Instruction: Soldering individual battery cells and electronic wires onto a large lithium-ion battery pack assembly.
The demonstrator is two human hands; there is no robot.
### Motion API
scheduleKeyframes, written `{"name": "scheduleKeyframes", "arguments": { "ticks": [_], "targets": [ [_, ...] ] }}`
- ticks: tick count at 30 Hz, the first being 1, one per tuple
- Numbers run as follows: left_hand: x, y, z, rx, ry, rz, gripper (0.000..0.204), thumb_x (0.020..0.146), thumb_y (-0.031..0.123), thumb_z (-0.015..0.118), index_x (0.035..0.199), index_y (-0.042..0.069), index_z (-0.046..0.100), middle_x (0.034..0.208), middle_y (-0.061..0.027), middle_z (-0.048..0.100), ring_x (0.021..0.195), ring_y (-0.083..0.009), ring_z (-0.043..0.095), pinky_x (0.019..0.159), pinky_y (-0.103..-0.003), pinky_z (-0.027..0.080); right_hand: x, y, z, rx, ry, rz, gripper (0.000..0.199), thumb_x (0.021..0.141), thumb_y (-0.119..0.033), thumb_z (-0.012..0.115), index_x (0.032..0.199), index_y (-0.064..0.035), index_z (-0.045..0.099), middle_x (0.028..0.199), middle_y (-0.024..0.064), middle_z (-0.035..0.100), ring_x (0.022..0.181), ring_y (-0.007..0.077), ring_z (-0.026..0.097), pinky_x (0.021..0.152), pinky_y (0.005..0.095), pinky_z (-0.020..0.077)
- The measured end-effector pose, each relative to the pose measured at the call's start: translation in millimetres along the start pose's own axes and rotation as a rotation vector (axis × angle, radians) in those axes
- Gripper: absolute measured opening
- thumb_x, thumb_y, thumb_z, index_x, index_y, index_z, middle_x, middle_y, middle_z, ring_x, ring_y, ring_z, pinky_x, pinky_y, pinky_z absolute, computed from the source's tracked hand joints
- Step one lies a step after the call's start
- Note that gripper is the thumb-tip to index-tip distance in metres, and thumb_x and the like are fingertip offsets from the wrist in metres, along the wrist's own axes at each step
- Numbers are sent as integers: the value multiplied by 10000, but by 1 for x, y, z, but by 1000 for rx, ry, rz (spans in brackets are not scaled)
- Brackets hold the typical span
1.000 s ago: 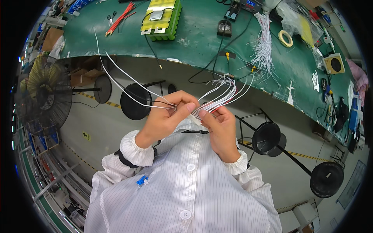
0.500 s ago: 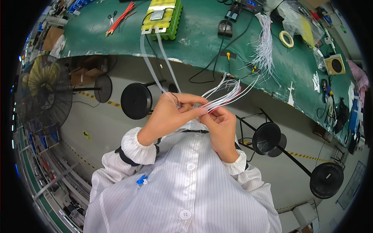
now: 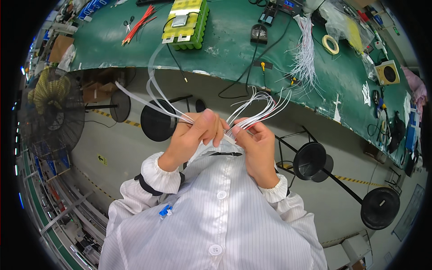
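Observation:
In front of my chest, my right hand (image 3: 257, 150) is closed on a bundle of thin white wires (image 3: 258, 118) with a red one among them. The wires fan up and loop away toward the bench. A small white connector (image 3: 229, 136) shows at their lower end, between my two hands. My left hand (image 3: 198, 137) is curled shut around long translucent white tubes (image 3: 155, 104), its fingers beside the connector. Those tubes stick out to the upper left; one free end reaches past a round stool, another rises toward the green battery pack (image 3: 184, 27). What my left fingertips pinch is partly hidden.
The green bench (image 3: 229, 40) carries red sleeves (image 3: 138, 24), scissors (image 3: 129, 23), a large bundle of white wires (image 3: 306, 58), a tape roll (image 3: 330, 45) and a small speaker-like box (image 3: 387, 73). Black stools (image 3: 158, 118) and a caged fan (image 3: 54, 112) stand around.
My left hand has turned upward, swinging the tubes left and away from the battery pack. The connector has come into sight between my hands, and the wire ends have spread slightly.

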State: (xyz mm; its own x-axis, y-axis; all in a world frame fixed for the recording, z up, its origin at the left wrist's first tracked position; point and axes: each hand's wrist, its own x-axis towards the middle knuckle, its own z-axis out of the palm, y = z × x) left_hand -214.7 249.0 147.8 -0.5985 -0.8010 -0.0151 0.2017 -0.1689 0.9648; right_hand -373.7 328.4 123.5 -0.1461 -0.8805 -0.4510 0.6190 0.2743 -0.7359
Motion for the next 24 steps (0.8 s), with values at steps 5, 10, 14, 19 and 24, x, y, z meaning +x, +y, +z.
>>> {"name": "scheduleKeyframes", "arguments": {
  "ticks": [5, 10, 14, 19, 24],
  "targets": [
    [6, 7, 9, 283, 79, -112, 323, 1016, 225, 494, 890, -10, 676, 715, -48, 597, 650, -93, 504, 981, -364, 434, 3, 0, 0, 32, 34, -9, 210, 882, -24, 692, 1076, 30, 632, 993, 74, 687, 850, 103, 652, 739, 240, 525],
    [5, -6, 5, 421, 104, 27, 167, 944, 108, 603, 996, -12, 706, 713, -17, 596, 628, -81, 469, 1033, -350, 406, 1, -3, 3, 38, 12, -8, 222, 880, -16, 696, 1084, 32, 623, 1000, 83, 688, 863, 107, 655, 752, 240, 528],
    [11, 5, 6, 504, 46, -55, 129, 878, 76, 672, 953, -18, 721, 588, 10, 506, 604, -82, 484, 970, -336, 437, 1, -3, 4, -21, 19, -58, 214, 866, -9, 716, 1055, 44, 630, 987, 87, 689, 865, 111, 658, 769, 240, 537],
    [12, 16, 12, 502, 121, -245, 129, 837, 77, 710, 899, -36, 717, 527, 24, 440, 602, -55, 486, 740, -261, 465, 0, -1, 4, -93, 14, -68, 185, 846, 3, 731, 1003, 52, 648, 964, 94, 693, 856, 117, 663, 775, 232, 541],
    [16, 14, 7, 282, 105, -383, 105, 868, 77, 680, 892, -24, 664, 701, 40, 533, 664, -28, 449, 667, -186, 383, -1, -1, 6, -116, 19, -123, 190, 844, 19, 722, 1015, 56, 648, 969, 99, 693, 861, 122, 665, 780, 233, 541]
  ]
}}
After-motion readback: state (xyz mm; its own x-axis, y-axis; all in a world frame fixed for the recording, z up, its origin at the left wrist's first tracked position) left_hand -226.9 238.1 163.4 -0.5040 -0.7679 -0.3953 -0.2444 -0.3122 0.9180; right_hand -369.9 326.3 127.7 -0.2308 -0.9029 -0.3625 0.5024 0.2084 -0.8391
